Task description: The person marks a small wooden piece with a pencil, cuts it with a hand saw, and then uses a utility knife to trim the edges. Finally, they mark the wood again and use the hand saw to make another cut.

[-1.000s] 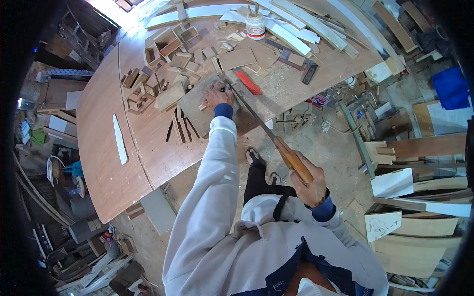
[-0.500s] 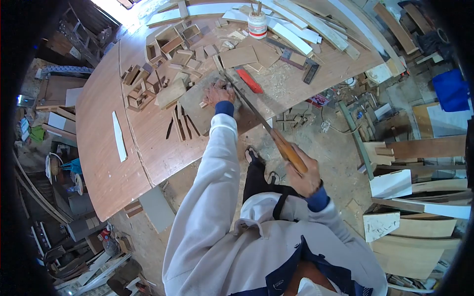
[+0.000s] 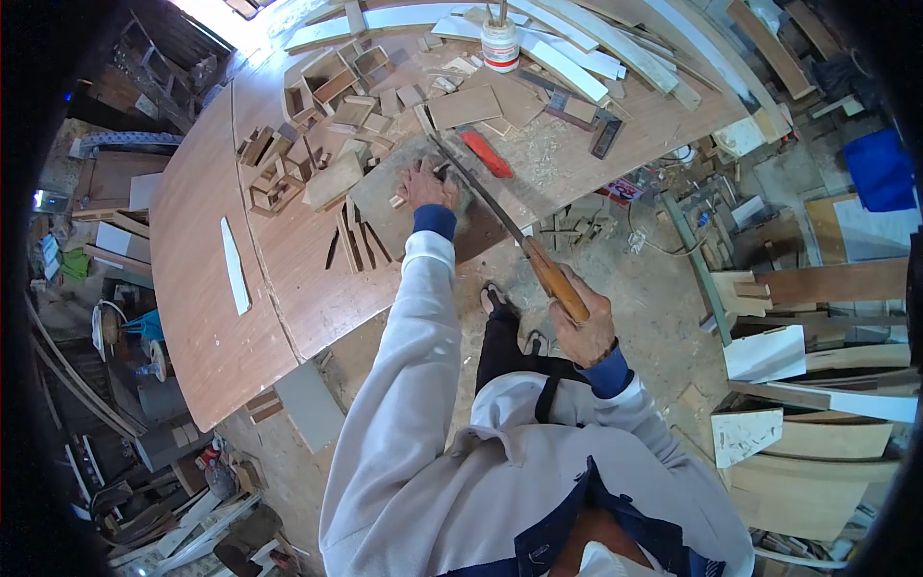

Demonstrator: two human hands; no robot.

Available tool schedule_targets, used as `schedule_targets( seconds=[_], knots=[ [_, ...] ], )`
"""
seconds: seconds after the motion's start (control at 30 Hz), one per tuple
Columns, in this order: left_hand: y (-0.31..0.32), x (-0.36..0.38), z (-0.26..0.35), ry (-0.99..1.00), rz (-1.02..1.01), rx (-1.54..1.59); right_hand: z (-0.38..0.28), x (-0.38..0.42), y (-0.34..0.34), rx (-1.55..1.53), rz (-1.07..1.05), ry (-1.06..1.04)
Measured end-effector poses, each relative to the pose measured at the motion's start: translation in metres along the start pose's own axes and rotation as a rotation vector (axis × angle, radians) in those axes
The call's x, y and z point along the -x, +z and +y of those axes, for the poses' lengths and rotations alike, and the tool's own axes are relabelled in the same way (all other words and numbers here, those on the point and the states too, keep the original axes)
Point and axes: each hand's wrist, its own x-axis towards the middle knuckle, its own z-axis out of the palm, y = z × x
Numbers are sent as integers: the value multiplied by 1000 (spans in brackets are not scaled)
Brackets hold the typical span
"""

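Observation:
My right hand (image 3: pixel 584 332) is wrapped round the wooden handle of a handsaw (image 3: pixel 551 277). Its long, narrow blade slants up and left across the board, the far end lying just right of my other hand. Fingers bent downward, my left hand (image 3: pixel 429 185) presses a small wood piece (image 3: pixel 397 201) onto a flat grey-brown board (image 3: pixel 383 197) near the table edge. One end of that piece pokes out on the hand's left side; the rest is mostly covered. A red flat object (image 3: pixel 486 154) rests right of the blade.
Small wooden frames (image 3: pixel 274 183) and offcuts crowd the table (image 3: pixel 197 288) on the left. Thin dark strips (image 3: pixel 363 238) lie by the board. Farther back are a white glue pot (image 3: pixel 500 46) with brushes, a try square (image 3: pixel 577 113) and long planks. Boards (image 3: pixel 798 442) are stacked at the right.
My right hand has drawn the saw slightly downward, toward my body. My left hand has shifted a little, its fingers looking more spread over the small wood piece.

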Motion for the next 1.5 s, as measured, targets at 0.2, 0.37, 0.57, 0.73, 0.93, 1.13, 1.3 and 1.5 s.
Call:
schedule_targets(
  seconds=[0.2,0.37,0.57,0.73,0.93,1.13,1.3,1.5],
  knots=[
    [-13,2,8,41,-65,-103,-9,2,-4,8,-53,48],
    [-34,0,21,11,-165,-108,-29,14,-25,13,-85,61],
    [-26,6,28,-25,-69,-113,-28,18,-29,52,-60,-16],
    [-29,4,27,55,-86,-59,-30,19,-27,38,-70,-23],
    [-31,6,31,52,-63,-60,-22,0,-13,-14,-94,74],
    [-23,6,24,75,-23,-109,-24,13,-24,39,-45,-62],
    [-26,2,26,70,-50,-115,-3,-6,-2,100,-13,-72],
    [-30,5,26,57,-95,-120,-21,22,-22,-7,-68,6]
  ],
)
